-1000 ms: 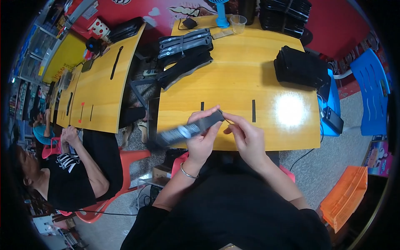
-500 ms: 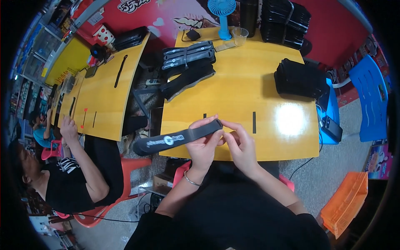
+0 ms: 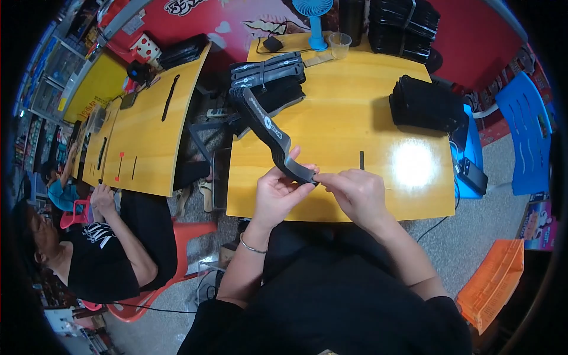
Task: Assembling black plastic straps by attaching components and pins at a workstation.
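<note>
A long black strap (image 3: 268, 125) with a white print is held over the near edge of the yellow table. My left hand (image 3: 277, 195) grips it close to its near end, thumb and fingers closed around the band. From there the rest rises in a bend to the far left. At that near end my right hand (image 3: 360, 198) pinches the tip; its fingers partly hide the spot. Beyond the raised strap lie a bundle of similar printed straps (image 3: 266, 70), tied round the middle, and some loose black straps (image 3: 278, 97).
A folded black stack (image 3: 425, 103) sits at the table's right, by a blue chair (image 3: 520, 136). A blue fan (image 3: 316, 29), a clear cup (image 3: 339, 46) and tied black bundles (image 3: 405, 26) stand at the back. A person (image 3: 112, 254) works at the left table.
The strap's free end has swung up and away from me, over the bundle. My right hand has turned, its back now upward. The co-worker's hands have moved lower.
</note>
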A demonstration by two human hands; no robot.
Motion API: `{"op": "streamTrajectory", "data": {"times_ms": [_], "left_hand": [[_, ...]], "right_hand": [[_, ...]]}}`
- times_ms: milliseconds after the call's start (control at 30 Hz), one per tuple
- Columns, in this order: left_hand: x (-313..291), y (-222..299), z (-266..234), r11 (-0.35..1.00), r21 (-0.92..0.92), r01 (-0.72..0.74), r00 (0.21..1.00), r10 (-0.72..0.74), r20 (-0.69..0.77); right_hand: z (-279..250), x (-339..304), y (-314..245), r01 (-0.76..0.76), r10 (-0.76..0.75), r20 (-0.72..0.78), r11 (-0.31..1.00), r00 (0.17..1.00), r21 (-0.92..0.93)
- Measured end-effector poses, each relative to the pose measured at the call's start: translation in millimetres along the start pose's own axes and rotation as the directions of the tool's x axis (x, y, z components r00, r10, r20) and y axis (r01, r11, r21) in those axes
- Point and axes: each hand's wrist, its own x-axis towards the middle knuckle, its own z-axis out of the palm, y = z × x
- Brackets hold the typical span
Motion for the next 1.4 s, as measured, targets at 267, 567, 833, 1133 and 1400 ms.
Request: {"op": "streamTrajectory", "data": {"times_ms": [267,567,833,1133,1400], "left_hand": [[2.8,1.1,-4.0,0.998,0.017,0.058,0.995,-0.059,0.075],[0.5,0.8,4.6,0.950,-0.289,0.121,0.992,-0.129,-0.008],[-1.9,2.2,5.2,0.962,-0.254,0.102,0.994,-0.105,0.002],[-17.1,9.5,10.5,0.982,-0.127,0.143,0.989,-0.146,-0.015],[-27.5,27.5,9.1,0.971,-0.081,0.226,0.970,-0.217,0.113]], "right_hand": [[2.0,-0.6,-9.0,-0.230,0.221,0.080,0.966,0.972,0.118],[-17.9,6.9,-9.4,-0.258,0.270,0.012,0.906,0.963,0.335],[19.8,-2.9,0.5,-0.384,0.387,0.137,0.684,0.912,0.620],[5.3,5.5,-6.2,-0.340,0.339,0.109,0.758,0.934,0.556],[-13.4,15.8,-17.8,-0.244,0.215,0.116,0.862,0.970,0.444]]}}
